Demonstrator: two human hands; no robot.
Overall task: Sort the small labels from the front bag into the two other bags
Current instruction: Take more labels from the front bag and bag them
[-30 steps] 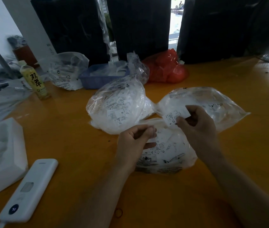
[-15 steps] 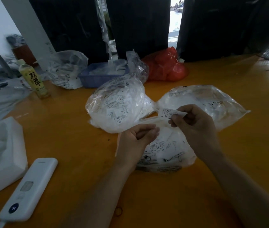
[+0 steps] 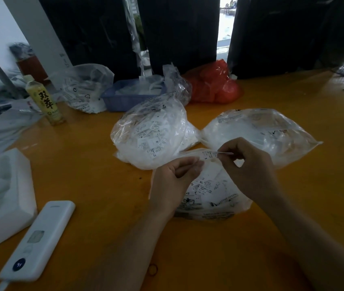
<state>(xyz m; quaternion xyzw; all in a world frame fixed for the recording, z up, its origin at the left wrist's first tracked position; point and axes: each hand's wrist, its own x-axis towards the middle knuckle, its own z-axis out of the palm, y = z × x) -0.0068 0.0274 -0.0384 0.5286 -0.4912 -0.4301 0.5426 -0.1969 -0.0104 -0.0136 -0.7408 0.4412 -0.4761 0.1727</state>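
Orange table (image 3: 87, 181) fills the view. Dark panels (image 3: 179, 32) stand along its back edge, with a bright gap between two of them.

Right clear bag (image 3: 267, 131) lies flat, partly filled with white labels, its corner pointing right. Left clear bag (image 3: 152, 135) is rounded and stuffed with printed labels, touching the right bag's near end. Front bag (image 3: 211, 196) sits closest to the person, just below both, size print (S, XL) showing through the plastic.

Far side: red plastic bag (image 3: 213, 85), blue basket (image 3: 127, 95) with clear film in it, another clear bag (image 3: 85, 87) left of the basket, yellow drink bottle (image 3: 45, 101) upright.

Near left: white foam tray (image 3: 5, 194) at the table edge, white power bank (image 3: 38, 242) just beside it with its cable end off the bottom edge. Small ring (image 3: 152, 270) on the table next to the left forearm.

Right hand (image 3: 249, 169) is over the front bag's mouth, thumb and forefinger pinching one small label (image 3: 219, 153), held edge-on and roughly level, above the front bag and just short of the right bag's near edge.

Left hand (image 3: 175, 179) is at the front bag's left rim, fingers curled, fingertips against the plastic there; cannot tell whether it actually grips the bag.
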